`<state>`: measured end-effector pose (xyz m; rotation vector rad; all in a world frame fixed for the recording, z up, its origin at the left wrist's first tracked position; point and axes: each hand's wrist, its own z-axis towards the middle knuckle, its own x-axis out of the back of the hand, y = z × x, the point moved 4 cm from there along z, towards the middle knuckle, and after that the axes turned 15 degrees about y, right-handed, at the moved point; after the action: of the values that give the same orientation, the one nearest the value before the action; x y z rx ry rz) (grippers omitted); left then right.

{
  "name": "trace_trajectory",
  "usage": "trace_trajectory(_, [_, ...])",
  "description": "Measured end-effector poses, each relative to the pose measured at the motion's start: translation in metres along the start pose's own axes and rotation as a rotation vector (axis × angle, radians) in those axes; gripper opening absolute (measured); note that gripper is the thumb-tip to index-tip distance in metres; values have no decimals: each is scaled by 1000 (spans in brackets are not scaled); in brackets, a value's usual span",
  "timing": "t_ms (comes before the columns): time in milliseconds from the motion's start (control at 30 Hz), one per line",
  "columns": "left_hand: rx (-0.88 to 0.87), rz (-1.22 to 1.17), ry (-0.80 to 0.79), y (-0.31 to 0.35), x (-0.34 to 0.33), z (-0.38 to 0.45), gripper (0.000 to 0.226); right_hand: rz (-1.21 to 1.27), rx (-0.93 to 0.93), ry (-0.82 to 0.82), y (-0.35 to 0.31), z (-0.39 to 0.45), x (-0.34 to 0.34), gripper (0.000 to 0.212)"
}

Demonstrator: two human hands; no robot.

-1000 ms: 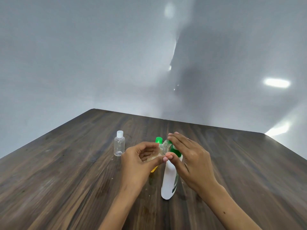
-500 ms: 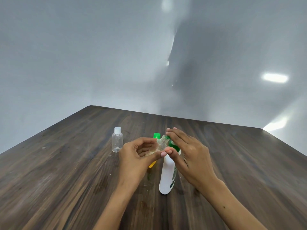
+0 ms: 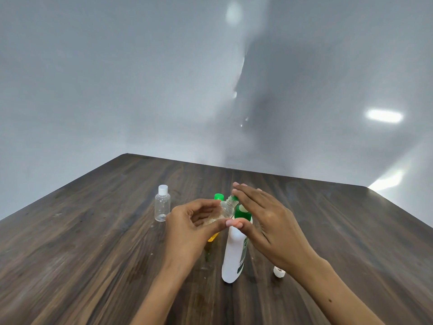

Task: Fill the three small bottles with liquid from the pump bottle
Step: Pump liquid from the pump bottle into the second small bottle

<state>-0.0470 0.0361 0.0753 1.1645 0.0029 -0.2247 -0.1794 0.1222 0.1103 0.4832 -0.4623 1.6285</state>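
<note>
The white pump bottle [image 3: 232, 254] with a green pump top [image 3: 242, 212] stands at the middle of the wooden table [image 3: 93, 254]. My left hand [image 3: 189, 228] grips a small clear uncapped bottle [image 3: 226, 207], tilted with its neck at the pump spout. My right hand [image 3: 269, 221] lies over the pump head with its fingers straight, and its thumb touches my left thumb. A second small clear bottle [image 3: 161, 205] with a white cap stands upright to the left. Behind my left hand stands a third small bottle [image 3: 218, 196] with a green cap and yellow contents, mostly hidden.
A loose white cap [image 3: 279, 272] lies on the table just right of the pump bottle, beside my right wrist. A plain grey wall rises behind the table's far edge.
Both hands stay at the pump with the small bottle held to the spout. The view has shifted slightly, and the loose white cap now shows beside my right wrist.
</note>
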Motion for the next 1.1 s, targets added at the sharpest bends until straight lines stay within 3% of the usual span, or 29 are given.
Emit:
trace_trajectory(167, [-18, 21, -5, 3, 1, 1, 68, 49, -47, 3, -2, 0, -1, 72])
trace_trajectory(367, [-57, 156, -28, 4, 4, 6, 49, 114, -174, 18, -5, -6, -6, 79])
trace_trajectory(733, [-95, 191, -53, 11, 6, 7, 40, 139, -213, -13, -4, -5, -4, 83])
trace_trajectory(1000, [-114, 175, -49, 10, 6, 4, 41, 112, -198, -11, -4, -6, -2, 85])
trace_trajectory(1100, [-128, 173, -50, 11, 7, 2, 54, 92, -201, -11, -5, -7, -5, 84])
